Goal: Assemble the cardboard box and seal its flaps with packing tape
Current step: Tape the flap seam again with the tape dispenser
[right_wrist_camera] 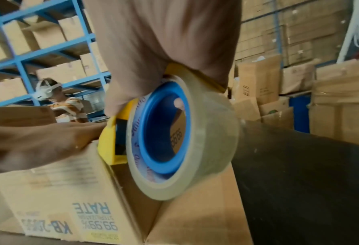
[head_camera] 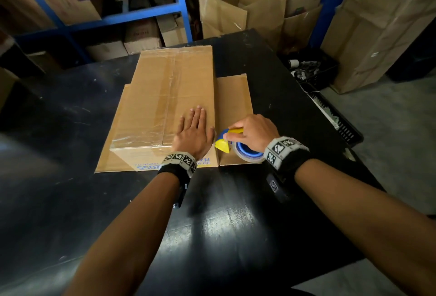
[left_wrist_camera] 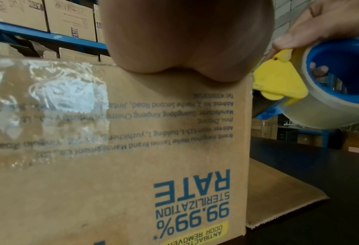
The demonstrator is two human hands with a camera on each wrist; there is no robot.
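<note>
A brown cardboard box (head_camera: 162,97) stands on the black table (head_camera: 70,116), its top flaps folded shut with clear tape along the seam. Lower flaps lie spread flat on the table at left and right. My left hand (head_camera: 192,130) lies flat, fingers straight, on the box top near its right front corner; the left wrist view shows its heel on the box (left_wrist_camera: 132,149) edge. My right hand (head_camera: 253,130) grips a yellow-and-blue tape dispenser (head_camera: 238,144) holding a clear tape roll (right_wrist_camera: 187,137), its yellow nose (left_wrist_camera: 277,79) at the box's upper right edge.
Open cardboard cartons (head_camera: 238,5) stand behind the table. A blue shelving rack (head_camera: 113,17) full of boxes is at back left. A black crate (head_camera: 335,116) sits off the table's right edge. A person (right_wrist_camera: 57,101) with a headset works far off.
</note>
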